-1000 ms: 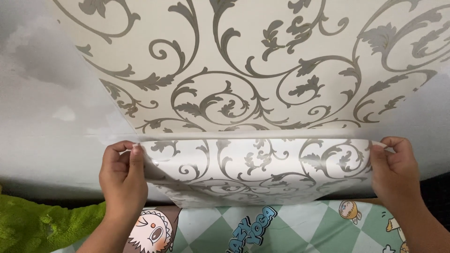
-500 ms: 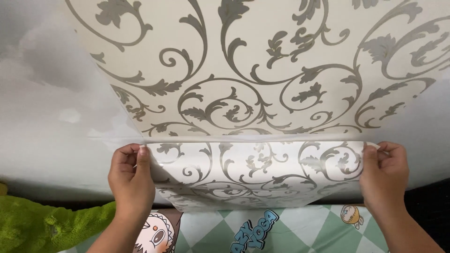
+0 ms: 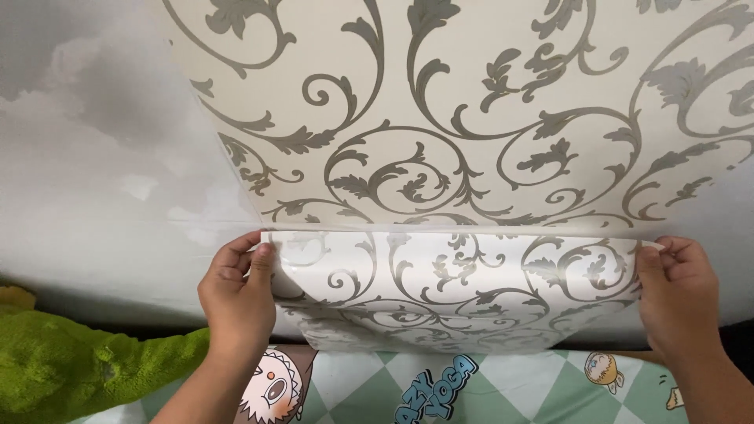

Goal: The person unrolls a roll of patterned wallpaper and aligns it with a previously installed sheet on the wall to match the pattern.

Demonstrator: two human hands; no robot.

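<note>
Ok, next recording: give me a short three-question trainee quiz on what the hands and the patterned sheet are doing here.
1. True or false: both hands grip the wallpaper sheet at the same edge of its loose lower flap.
2. Which colour is the scroll pattern on the sheet? A) red B) grey C) blue
3. What lies at the lower left, beside the left hand?

Key
1. False: the left hand pinches the flap's left edge, the right hand its right edge.
2. B
3. A green fuzzy fabric, next to a checked cartoon-print mat.
</note>
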